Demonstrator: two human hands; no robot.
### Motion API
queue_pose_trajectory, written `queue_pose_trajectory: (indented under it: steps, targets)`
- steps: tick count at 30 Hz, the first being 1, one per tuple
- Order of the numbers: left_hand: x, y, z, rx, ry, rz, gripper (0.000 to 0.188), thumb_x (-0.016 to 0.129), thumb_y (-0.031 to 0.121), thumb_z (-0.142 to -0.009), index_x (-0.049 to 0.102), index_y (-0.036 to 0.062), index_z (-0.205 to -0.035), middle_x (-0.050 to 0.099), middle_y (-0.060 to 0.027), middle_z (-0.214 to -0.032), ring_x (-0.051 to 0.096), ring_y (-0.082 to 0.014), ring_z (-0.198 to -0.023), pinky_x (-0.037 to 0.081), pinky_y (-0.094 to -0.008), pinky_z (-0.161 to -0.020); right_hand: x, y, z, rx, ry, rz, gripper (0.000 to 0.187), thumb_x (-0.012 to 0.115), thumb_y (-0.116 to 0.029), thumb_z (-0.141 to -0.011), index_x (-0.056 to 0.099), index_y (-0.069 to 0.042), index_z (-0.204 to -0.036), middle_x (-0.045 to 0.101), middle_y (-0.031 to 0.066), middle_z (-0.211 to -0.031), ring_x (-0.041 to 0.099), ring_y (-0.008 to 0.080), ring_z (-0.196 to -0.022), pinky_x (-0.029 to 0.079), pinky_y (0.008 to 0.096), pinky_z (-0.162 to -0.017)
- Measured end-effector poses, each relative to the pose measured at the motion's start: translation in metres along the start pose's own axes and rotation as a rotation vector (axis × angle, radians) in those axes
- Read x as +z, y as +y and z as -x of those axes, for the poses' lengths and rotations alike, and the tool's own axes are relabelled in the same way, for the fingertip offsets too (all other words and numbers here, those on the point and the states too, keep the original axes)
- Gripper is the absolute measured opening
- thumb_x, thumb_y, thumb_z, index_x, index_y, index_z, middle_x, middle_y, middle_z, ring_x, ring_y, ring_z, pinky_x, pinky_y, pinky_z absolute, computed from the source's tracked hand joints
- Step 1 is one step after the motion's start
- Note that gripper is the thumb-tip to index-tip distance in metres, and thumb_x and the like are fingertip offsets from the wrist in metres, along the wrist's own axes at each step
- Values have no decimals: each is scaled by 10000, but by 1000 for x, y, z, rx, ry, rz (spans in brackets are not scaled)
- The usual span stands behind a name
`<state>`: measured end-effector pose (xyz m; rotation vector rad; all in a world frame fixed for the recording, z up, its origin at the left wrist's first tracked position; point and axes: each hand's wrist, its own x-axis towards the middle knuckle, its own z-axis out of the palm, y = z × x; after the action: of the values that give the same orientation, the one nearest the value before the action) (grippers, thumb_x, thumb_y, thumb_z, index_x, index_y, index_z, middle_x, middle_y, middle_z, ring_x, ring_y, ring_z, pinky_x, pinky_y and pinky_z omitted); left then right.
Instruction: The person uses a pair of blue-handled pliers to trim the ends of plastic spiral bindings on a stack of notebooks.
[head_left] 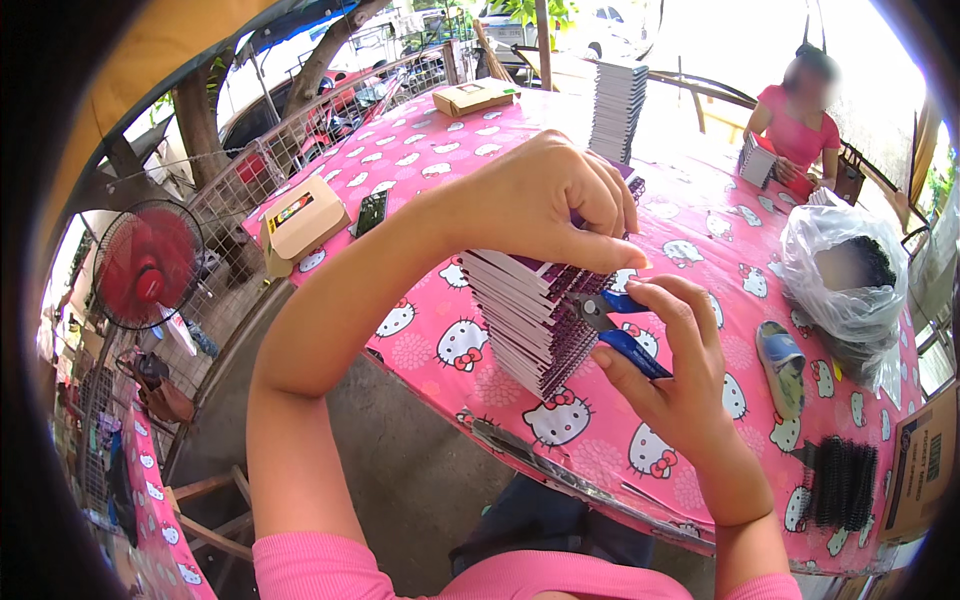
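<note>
A tall stack of spiral-bound notebooks (512, 322) stands near the table's front edge, white page edges on one side and dark coils along the other. My left hand (555, 200) is over the top of the stack, fingers curled down on the uppermost notebook and thumb stretched toward the coil side. In my right hand (690, 345) is a pair of blue-handled cutting pliers (634, 352), its handles spread a little. The metal jaws are at the coils by the upper part of the stack; whether they touch a wire is too small to tell.
Another notebook stack (618, 112) stands at the back. A person in pink (800, 130) sits at the far right with notebooks. Black coils (842, 482), a shoe-like item (780, 368) and a plastic bag (845, 235) lie right. A phone (371, 213) and cardboard box (305, 222) lie left.
</note>
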<state>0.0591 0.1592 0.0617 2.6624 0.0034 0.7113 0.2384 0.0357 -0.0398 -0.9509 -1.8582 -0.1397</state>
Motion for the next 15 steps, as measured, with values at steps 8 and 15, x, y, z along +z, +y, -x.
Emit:
queue_pose_trajectory:
  steps: [8, 15]
  targets:
    - [4, -3, -5, 178, -8, -10, 257, 775, 80, -744, 619, 17, -550, 678, -49, -680, 678, -247, -839, 506, -371, -762, -15, 23, -20, 715, -629, -1161, 318, 641, -270, -936, 641, 47, -963, 643, 41, -735, 592, 101, -610, 487, 227, -584]
    - [2, -3, -4, 188, -58, -122, 324, 779, 102, -740, 574, 35, -497, 632, -29, -598, 657, -235, -780, 483, -354, -720, -12, 10, -4, 129, -156, -339, 422, 785, -265, -789, 615, 10, -1061, 628, 133, -938, 641, 216, -832, 508, 313, -688]
